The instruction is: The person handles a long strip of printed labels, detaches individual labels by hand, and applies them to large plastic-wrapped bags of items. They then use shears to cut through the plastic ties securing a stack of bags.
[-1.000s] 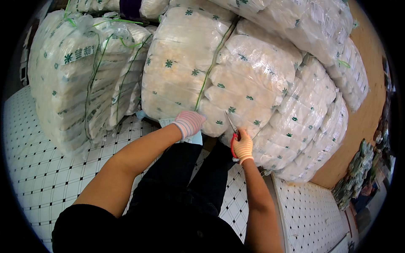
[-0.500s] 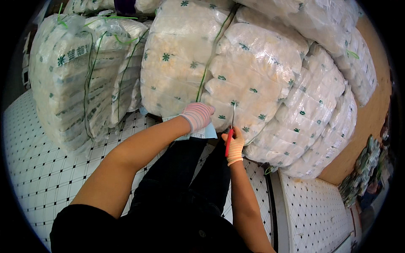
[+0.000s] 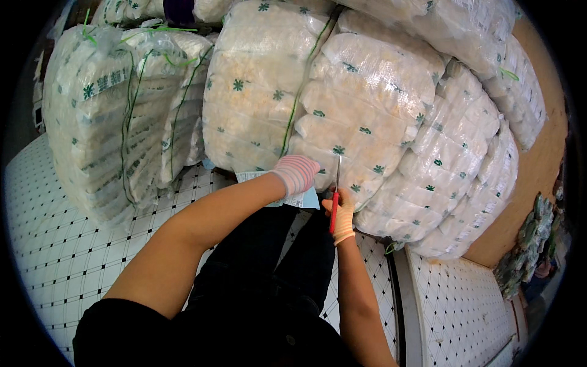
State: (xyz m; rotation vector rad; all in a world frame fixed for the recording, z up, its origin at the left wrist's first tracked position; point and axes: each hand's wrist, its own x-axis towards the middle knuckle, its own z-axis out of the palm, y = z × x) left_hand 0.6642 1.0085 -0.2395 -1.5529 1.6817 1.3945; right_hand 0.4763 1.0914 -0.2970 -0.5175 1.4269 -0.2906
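Observation:
In front of me stands a large bale of pale, soft-looking packs in clear plastic printed with small green marks. A green strap runs down it. Low against the bale, my left hand, in a pink striped glove, is closed; its fingertips are turned away, so what they grip is hidden. Under it shows a light-blue printed sheet. My right hand, in a yellow-orange striped glove, holds a red-handled cutting tool upright, its slim metal blade before the bale. Whether it is a knife or scissors I cannot tell.
More wrapped bales tied with green straps stand at the left. Others lean at the right, and one overhangs at the upper right. White tiled floor with black dots lies below. A brown board stands at the far right.
My left hand has moved right and slightly down, away from the strap's lower end. My right hand and the cutting tool have shifted slightly down.

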